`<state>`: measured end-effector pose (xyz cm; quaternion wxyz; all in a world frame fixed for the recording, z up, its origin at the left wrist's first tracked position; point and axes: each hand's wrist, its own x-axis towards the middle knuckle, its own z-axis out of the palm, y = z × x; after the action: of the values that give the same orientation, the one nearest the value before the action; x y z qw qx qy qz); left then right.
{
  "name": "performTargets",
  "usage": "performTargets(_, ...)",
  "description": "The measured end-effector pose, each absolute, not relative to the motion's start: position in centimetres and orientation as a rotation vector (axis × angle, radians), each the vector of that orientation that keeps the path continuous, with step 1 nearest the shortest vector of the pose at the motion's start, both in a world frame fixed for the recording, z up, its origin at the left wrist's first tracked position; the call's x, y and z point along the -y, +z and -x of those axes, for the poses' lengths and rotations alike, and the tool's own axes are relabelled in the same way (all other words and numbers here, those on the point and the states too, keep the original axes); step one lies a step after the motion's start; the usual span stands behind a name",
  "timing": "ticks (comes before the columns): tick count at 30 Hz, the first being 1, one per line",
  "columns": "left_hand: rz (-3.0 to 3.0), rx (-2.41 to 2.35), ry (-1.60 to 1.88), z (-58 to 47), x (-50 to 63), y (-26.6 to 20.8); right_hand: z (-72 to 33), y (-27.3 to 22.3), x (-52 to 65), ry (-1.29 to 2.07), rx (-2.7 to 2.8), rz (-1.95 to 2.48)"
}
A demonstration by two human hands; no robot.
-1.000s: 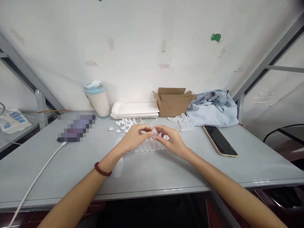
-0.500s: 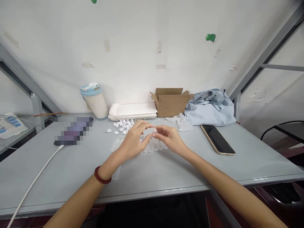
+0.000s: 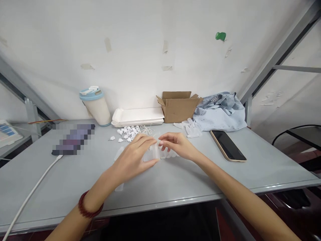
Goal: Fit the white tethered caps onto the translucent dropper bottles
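- At the centre of the clock, noon toward the wall, the left hand (image 3: 135, 154) is spreading wide in a C; its thumb and fingertips are bracketing the ends of a translucent container (image 3: 154, 152). How firmly it is gripping, I cannot tell.
- The right hand (image 3: 176, 144) is curling loosely, fingertips just beside that container's far end, nothing visibly held.
- Several more containers (image 3: 168, 153) are lying side by side at three o'clock of it, partly covered by the hand, so not countable. One more piece (image 3: 119, 188) is lying at eight o'clock.
- White caps (image 3: 130, 131) are clustering at ten o'clock, too bunched for counting; one stray cap (image 3: 112, 138) is lying beyond them.
- Loose translucent pieces (image 3: 191, 129) are overlapping at two o'clock.
- One cardboard box (image 3: 178, 111) is standing at one o'clock, one tumbler (image 3: 99, 108) at ten.
- One phone (image 3: 228, 146) is lying at three o'clock, well apart from the right hand.
- Grey tabletop (image 3: 175, 182) is stretching from the hands to the near edge at six o'clock, the forearms crossing that edge.
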<state>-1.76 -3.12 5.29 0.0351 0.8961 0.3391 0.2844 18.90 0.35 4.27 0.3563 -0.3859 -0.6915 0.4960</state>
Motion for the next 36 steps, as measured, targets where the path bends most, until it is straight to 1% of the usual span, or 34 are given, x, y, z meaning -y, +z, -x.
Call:
performTargets(7, -2.582, -1.147, 0.556, 6.3, 8.8, 4.4, -19.5, 4.5, -0.6, 1.114, 1.87, 1.069)
performTargets(11, -2.529, -1.24, 0.446, 7.7, 10.2, 3.5, -19.4, 4.4, -0.6, 1.092, 1.941, 1.103)
performTargets(17, -2.555, -1.326, 0.455, 8.7, 9.7, 2.4, -19.4, 4.4, -0.5, 1.074, 1.998, 1.096)
performTargets(28, -2.592, -1.342, 0.405, 9.2, 8.8, 2.1, -19.4, 4.5, -0.5, 1.01, 2.041, 1.082)
performTargets(33, -2.569, -1.311, 0.382, 8.4, 7.5, 3.8, -19.5, 4.2, -0.9, 0.956, 2.049, 1.074)
performTargets(36, -2.513, -1.334, 0.433, 6.9, 4.1, 5.4, -19.9, 3.7, -1.8, 0.812, 2.066, 1.095)
